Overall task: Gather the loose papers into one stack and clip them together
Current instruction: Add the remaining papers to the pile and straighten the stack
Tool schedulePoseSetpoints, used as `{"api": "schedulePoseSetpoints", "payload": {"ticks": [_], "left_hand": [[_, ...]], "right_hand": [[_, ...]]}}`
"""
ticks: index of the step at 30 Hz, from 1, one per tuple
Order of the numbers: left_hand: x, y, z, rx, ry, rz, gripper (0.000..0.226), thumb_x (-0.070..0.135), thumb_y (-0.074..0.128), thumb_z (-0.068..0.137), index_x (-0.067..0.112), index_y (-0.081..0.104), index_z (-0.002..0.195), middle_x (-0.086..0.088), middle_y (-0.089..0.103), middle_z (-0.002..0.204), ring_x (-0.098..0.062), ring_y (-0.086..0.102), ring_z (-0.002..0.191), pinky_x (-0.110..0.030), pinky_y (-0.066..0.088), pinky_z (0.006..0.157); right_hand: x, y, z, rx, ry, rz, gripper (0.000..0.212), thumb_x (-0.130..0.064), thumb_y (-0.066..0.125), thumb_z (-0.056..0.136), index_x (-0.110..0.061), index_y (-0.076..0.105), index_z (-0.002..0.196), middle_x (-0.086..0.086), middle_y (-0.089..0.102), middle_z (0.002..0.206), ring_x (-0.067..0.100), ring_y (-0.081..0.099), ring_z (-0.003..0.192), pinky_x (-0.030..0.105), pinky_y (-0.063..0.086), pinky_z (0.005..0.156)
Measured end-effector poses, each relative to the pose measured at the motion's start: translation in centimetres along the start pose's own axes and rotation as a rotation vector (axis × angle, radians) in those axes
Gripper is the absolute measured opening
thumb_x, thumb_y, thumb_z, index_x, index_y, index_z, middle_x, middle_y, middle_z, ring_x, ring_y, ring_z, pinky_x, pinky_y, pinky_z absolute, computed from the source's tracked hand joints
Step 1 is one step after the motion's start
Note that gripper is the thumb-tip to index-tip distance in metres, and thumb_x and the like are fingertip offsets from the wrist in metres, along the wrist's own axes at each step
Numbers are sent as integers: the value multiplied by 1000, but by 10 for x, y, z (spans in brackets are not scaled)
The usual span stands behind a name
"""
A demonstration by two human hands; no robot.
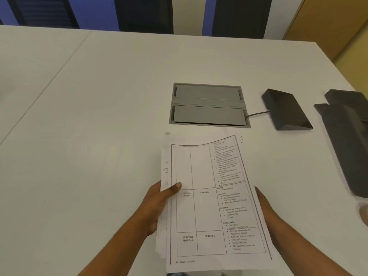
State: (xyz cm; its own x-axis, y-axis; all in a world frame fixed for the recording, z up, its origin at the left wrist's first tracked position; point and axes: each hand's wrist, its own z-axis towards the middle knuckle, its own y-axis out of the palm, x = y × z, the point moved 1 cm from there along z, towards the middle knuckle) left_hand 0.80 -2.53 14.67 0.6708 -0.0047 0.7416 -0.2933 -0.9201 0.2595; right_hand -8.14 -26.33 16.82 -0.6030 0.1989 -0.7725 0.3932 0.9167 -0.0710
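Observation:
A stack of printed papers [211, 200], its top sheet a timetable grid with small text, is held between both hands above the white table [89, 116], low in the middle of the view. My left hand [159, 204] grips the stack's left edge, thumb lying on the top sheet. My right hand [266, 212] presses flat against the right edge, mostly hidden behind the paper. The sheets are slightly offset on the left side, and the far end curls upward. No clip is visible.
A grey cable hatch [208, 105] is set into the table just beyond the papers. A dark wedge-shaped device [286, 110] with a cable lies to its right, and a larger dark object [346, 140] sits at the right edge. A blurred round thing [364, 214] shows far right.

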Motion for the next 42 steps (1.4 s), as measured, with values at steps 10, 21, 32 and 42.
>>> {"api": "schedulePoseSetpoints", "payload": {"ticks": [10,21,32,42], "left_hand": [[-17,8,4,143,110,71,38,41,70,84,22,68,117,4,76,112,-21,68,110,-49,49,103],[12,22,20,184,450,157,14,24,67,88,20,73,100,9,79,90,-12,75,90,-24,61,74],[18,12,37,147,670,370,39,8,79,79,24,68,113,15,71,108,1,67,104,-18,57,84],[50,22,36,54,724,413,23,18,71,86,34,70,102,23,74,85,-1,69,85,-14,54,66]], "right_hand": [[17,-13,14,-218,-134,85,74,-56,82,62,-9,70,118,14,74,116,31,72,105,44,59,88],[-11,4,36,-65,-392,38,23,-11,63,92,-19,72,112,0,77,110,15,73,101,25,60,81],[-19,5,52,-18,-533,-68,32,-5,76,81,-29,71,102,-6,77,99,9,71,97,24,56,78],[-31,-3,59,-65,-579,-105,35,-9,77,81,-35,70,103,-13,78,95,7,71,97,21,59,77]]}}
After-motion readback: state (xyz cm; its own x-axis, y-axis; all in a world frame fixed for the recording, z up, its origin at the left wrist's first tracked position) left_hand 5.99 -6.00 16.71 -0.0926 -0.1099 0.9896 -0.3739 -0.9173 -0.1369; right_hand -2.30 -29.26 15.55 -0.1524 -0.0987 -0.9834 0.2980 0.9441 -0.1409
